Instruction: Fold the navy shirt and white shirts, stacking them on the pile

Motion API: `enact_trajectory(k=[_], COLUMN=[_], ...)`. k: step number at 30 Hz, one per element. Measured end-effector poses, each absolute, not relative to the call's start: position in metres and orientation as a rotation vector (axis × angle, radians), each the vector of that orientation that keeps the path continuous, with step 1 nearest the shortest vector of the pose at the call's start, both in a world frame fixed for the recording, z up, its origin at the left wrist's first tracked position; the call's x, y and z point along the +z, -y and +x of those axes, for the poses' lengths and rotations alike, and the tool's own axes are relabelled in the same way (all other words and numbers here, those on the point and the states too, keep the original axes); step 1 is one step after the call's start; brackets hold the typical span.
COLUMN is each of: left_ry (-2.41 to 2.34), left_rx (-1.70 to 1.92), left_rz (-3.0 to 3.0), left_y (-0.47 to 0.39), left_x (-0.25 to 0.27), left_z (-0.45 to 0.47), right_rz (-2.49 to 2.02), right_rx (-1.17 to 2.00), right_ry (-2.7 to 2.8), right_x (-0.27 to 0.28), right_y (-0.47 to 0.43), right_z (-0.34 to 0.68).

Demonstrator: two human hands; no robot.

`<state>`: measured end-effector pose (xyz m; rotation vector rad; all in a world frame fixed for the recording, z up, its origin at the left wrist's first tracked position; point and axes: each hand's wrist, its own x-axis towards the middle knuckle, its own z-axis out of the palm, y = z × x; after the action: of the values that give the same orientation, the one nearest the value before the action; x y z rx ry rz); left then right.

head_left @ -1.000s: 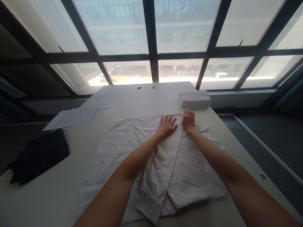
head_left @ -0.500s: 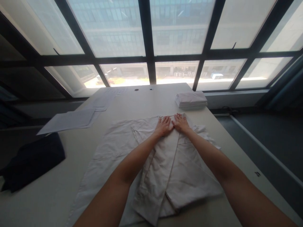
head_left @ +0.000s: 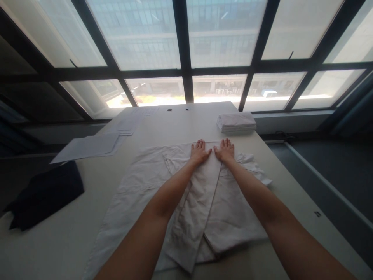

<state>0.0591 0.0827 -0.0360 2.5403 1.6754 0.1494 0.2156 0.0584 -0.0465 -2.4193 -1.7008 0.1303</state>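
A white cloth [head_left: 140, 182] lies spread on the pale table [head_left: 180, 120], its right part folded over into a long flap [head_left: 198, 202]. My left hand [head_left: 199, 151] rests flat on the far end of the flap, fingers apart. Beside it, my right hand [head_left: 224, 150] presses flat on the cloth's far edge, fingers spread. Neither hand grips anything; both arms reach out over the cloth.
A stack of folded white cloths [head_left: 236, 122] sits at the table's far right. Flat white sheets [head_left: 87, 145] lie at the far left, with a dark garment [head_left: 46, 194] at the left edge. Large windows stand behind the table; the floor drops off at right.
Both hands slid a little toward the far edge of the cloth and moved slightly apart, after coming together half a second ago. The cloth stays in place.
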Motion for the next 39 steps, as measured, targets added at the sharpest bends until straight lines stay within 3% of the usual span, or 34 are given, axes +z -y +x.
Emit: enact_trajectory(k=[16,21,27,39], left_ry=[-1.769,-1.598,-1.404,-1.411], left_rx=[0.347,0.512,0.373,0.143], left_rz=[2.473,2.627,2.711,2.720], left_y=[-0.088,-0.080,-0.077,-0.083], left_x=[-0.037,-0.033,-0.031,-0.030], left_z=[0.041,0.041,0.040,0.039], right_rz=[-2.476,-2.230,-2.032,-2.246], right_rx=[0.070,-0.089,0.082,0.138], right_ry=[1.456,1.650,2.107,2.009], right_x=[-0.050,-0.046,-0.044,-0.043], right_y=[-0.061,-0.052,-0.049,-0.053], right_z=[0.213,0.213,0.215,0.211])
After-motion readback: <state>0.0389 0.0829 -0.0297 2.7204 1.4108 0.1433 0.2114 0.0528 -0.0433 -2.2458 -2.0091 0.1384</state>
